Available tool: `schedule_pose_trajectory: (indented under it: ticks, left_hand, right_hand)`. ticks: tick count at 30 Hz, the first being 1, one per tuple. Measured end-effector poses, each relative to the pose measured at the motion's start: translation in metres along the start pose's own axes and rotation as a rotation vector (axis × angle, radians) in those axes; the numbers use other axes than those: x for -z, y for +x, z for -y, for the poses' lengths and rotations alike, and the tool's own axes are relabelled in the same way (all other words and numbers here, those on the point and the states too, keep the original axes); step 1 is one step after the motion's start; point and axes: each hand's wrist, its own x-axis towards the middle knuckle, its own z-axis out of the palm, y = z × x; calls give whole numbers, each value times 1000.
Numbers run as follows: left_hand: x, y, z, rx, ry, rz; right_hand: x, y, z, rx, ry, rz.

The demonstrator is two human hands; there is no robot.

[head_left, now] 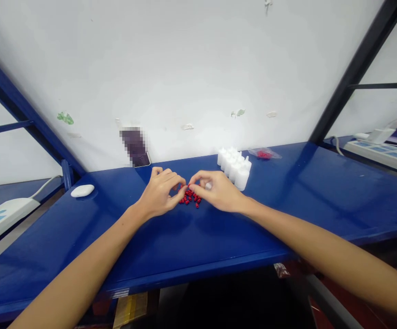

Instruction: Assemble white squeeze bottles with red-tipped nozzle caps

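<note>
My left hand (162, 192) is closed in a pinch above a small pile of red caps (190, 196); what its fingertips hold, if anything, is too small to make out. Close against it, my right hand (219, 189) pinches a tiny red cap (189, 185) between thumb and forefinger. Behind those fingers a small white piece (208, 186) shows in the curl of the right hand; its kind is unclear. White dropper bottles (241, 178) stand upright in a block just beyond my right hand.
A clear bag (265, 154) with red pieces lies behind the bottles. A phone-like object (140, 151), partly blurred out, leans on the wall. On the left of the blue table (198, 246) lies a white oval case (82, 190). Power strips (6, 214) sit beyond both table ends.
</note>
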Motion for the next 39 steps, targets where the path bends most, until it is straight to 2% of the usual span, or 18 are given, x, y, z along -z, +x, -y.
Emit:
schedule_pose_trajectory:
  ticks: [2, 5, 10, 14, 19, 22, 28, 33, 36, 39]
  left_hand:
    - [-2, 0, -5, 19, -39, -103]
    - [-7, 0, -10, 37, -88, -220]
    - [-14, -1, -10, 21, -102, -332]
    - [-16, -2, -13, 25, -133, -348]
    - [-17, -3, -19, 45, -223, -297]
    - [-19, -4, -22, -13, -275, -236]
    - [-22, -6, -22, -71, -318, -140]
    - [-25, -8, -25, -31, -394, -74]
    - [-26, -7, -35, 27, -477, -102]
    - [-24, -3, -38, 134, -562, -137]
  right_hand:
    - [-1, 3, -2, -79, 302, -39]
    - [-6, 5, -5, -156, 609, 7]
    - [-16, 6, -3, -230, 774, 60]
    - [-13, 2, 0, -178, 677, 49]
    - [-5, -6, -1, 12, 267, 40]
    - [-2, -8, 0, 85, 117, 57]
    - [0, -9, 4, 98, -38, 88]
    - [1, -10, 7, 115, -49, 129]
    - [0, -11, 8, 166, 36, 143]
    - [-2, -11, 8, 158, 143, 97]
